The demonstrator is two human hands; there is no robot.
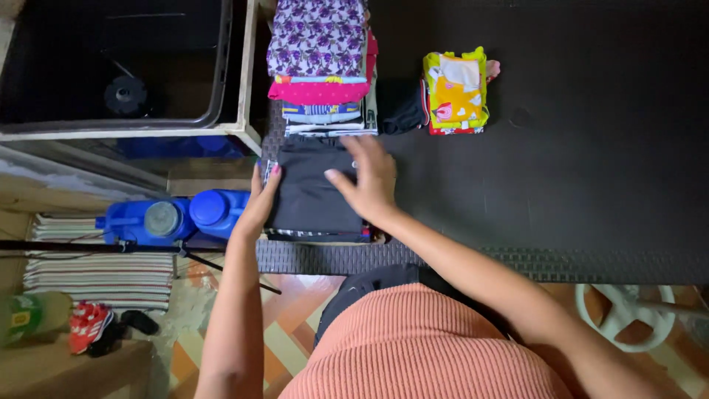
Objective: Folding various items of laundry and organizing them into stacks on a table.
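Note:
A folded black garment (310, 188) lies on top of a low pile of folded clothes near the front left edge of the dark table (576, 185). My left hand (260, 201) presses against the pile's left side, fingers straight. My right hand (369, 177) lies flat on the black garment, fingers spread. Behind it stands a taller stack of folded clothes (322, 66) topped by a purple floral piece. A smaller folded yellow bundle (456, 92) lies to the right of that stack.
A dark tub (118, 63) in a white frame stands at the upper left. Blue jugs (173, 216), a striped rug (96, 273), a tripod leg, a red shoe (90, 325) and a green bottle (29, 316) are on the floor at left. A white fan base (628, 314) is at lower right.

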